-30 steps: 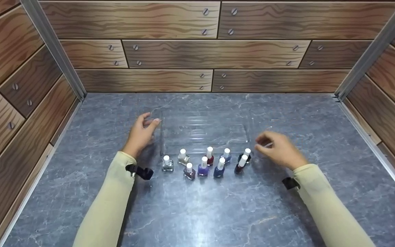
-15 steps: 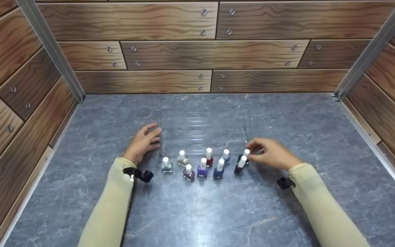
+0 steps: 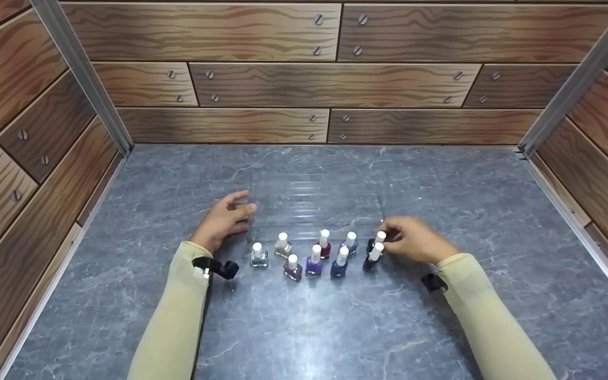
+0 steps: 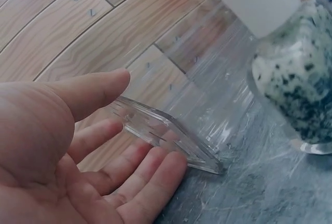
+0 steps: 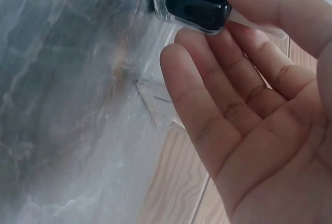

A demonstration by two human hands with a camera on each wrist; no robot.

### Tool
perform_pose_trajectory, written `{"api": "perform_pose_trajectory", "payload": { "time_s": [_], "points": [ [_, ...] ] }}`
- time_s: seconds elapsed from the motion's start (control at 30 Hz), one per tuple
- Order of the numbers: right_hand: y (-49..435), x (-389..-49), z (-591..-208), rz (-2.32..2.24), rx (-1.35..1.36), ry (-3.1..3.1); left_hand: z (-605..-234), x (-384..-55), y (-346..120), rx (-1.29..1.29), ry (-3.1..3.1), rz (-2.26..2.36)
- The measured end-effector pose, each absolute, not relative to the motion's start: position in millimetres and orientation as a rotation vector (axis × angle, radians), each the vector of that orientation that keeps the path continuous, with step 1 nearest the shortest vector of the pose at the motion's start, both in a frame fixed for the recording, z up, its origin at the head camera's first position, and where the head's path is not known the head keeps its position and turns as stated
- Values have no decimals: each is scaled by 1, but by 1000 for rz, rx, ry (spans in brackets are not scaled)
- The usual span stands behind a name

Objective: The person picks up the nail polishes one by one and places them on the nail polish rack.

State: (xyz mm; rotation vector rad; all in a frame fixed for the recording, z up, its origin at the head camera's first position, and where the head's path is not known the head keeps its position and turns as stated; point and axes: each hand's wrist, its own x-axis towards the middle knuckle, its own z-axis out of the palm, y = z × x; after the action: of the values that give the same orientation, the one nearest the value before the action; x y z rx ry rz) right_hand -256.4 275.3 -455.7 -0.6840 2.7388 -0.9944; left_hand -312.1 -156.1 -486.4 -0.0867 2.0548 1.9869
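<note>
Clear, see-through plastic forms a shallow rectangular tray [image 3: 314,203], lying flat on a grey marbled tabletop [image 3: 304,338]. Nine small nail polish bottles with white caps stand upright at the tray's near side, in two loose rows.

Closest to the tray's near edge, from left to right, are a pale gold bottle [image 3: 283,248], a red bottle [image 3: 324,250], a light blue bottle [image 3: 351,246] and a very dark bottle [image 5: 199,3] at its near right corner. Farther out from that edge come a black-and-white speckled bottle [image 4: 298,73] before the near left corner, then a mauve bottle [image 3: 293,272], a violet bottle [image 3: 313,266], a dark blue bottle [image 3: 339,269] and a dark red bottle [image 3: 371,264].

At the tray's near right corner, the person's right hand [image 3: 415,240] pinches the very dark bottle between thumb and fingers. The left hand [image 3: 223,219] is relaxed beside the tray's left wall, fingers spread; whether they press on it cannot be told. Beyond the tray rises a wood-patterned wall [image 3: 262,84].
</note>
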Motion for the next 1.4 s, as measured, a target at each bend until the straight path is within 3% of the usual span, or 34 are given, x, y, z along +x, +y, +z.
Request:
{"api": "perform_pose_trajectory", "payload": {
  "time_s": [1.07,1.4],
  "points": [
    [271,-251,-458,-1000,-591,2681,-490,-306,-150,-65,2091,1985],
    [271,-261,-456,-1054,-695,2675,-490,-309,-153,-76,2090,2008]
  ]
}}
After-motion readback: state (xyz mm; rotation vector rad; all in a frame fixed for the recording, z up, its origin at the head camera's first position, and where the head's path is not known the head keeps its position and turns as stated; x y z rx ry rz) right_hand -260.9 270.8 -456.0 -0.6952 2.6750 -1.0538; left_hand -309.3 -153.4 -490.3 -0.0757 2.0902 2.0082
